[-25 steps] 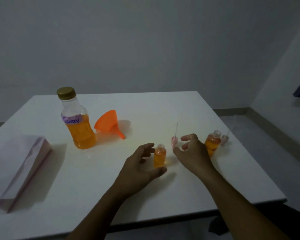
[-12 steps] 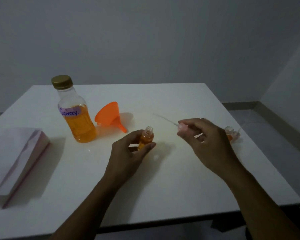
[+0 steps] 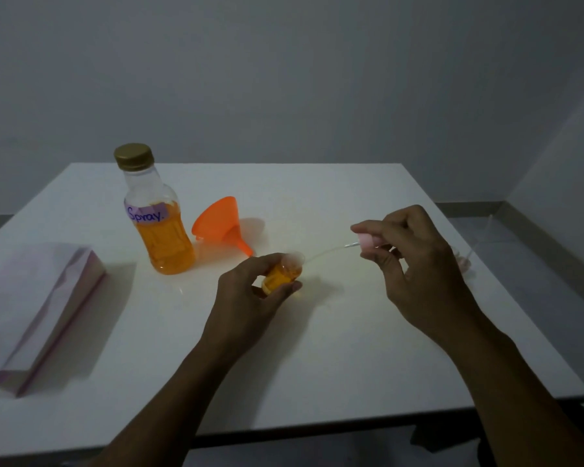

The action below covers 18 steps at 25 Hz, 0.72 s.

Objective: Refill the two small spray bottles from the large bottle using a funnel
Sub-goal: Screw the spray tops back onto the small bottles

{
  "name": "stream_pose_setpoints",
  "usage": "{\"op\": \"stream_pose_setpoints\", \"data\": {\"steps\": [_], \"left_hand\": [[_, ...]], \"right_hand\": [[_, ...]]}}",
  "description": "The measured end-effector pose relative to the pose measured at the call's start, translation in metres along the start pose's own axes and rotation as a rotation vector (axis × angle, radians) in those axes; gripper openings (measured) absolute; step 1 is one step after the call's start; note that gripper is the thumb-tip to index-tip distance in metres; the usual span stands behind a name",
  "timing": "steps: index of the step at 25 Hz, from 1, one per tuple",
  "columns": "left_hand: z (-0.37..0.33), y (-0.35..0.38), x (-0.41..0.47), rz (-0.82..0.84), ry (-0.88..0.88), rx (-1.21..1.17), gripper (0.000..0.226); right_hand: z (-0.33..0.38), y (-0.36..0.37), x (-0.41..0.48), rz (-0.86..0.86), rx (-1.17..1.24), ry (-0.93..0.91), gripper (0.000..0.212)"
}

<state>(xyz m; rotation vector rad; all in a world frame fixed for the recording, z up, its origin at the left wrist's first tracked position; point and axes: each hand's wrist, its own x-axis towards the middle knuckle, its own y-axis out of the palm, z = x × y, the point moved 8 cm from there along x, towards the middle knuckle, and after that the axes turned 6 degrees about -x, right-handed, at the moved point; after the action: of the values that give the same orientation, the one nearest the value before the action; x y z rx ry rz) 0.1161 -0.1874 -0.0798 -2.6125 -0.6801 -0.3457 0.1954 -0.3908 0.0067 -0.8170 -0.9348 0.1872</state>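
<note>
My left hand [image 3: 246, 298] grips a small spray bottle [image 3: 282, 274] full of orange liquid, tilted with its open neck toward the right. My right hand [image 3: 415, 261] pinches a pink spray cap [image 3: 367, 241] whose thin clear tube [image 3: 327, 251] points left, its tip at the bottle's mouth. The large bottle [image 3: 159, 224], labelled "Spray", capped in gold and about half full of orange liquid, stands at the back left. An orange funnel [image 3: 223, 225] lies on its side beside it. A second pink spray cap [image 3: 464, 262] lies behind my right hand; the second small bottle is hidden.
A white and pink paper bag [image 3: 38, 308] lies flat on the left of the white table [image 3: 317, 358]. The table's right edge drops to a grey floor, and a grey wall stands behind.
My left hand lifted the small bottle off the table and tilted it. My right hand picked up the pink cap and brought its tube tip to the bottle's mouth.
</note>
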Motion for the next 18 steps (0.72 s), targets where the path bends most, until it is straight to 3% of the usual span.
{"op": "stream_pose_setpoints", "data": {"steps": [7, 14, 18], "left_hand": [[0.005, 0.003, 0.001, 0.013, 0.020, 0.063, 0.045], [-0.015, 0.019, -0.004, 0.077, 0.132, 0.134, 0.052], [-0.016, 0.020, -0.005, 0.097, 0.146, 0.162, 0.050]], "right_hand": [[0.015, 0.002, 0.003, 0.012, -0.021, -0.084, 0.026], [0.033, 0.040, 0.004, 0.242, 0.048, -0.248, 0.024], [0.022, 0.045, 0.005, 0.331, 0.097, -0.107, 0.015]]}}
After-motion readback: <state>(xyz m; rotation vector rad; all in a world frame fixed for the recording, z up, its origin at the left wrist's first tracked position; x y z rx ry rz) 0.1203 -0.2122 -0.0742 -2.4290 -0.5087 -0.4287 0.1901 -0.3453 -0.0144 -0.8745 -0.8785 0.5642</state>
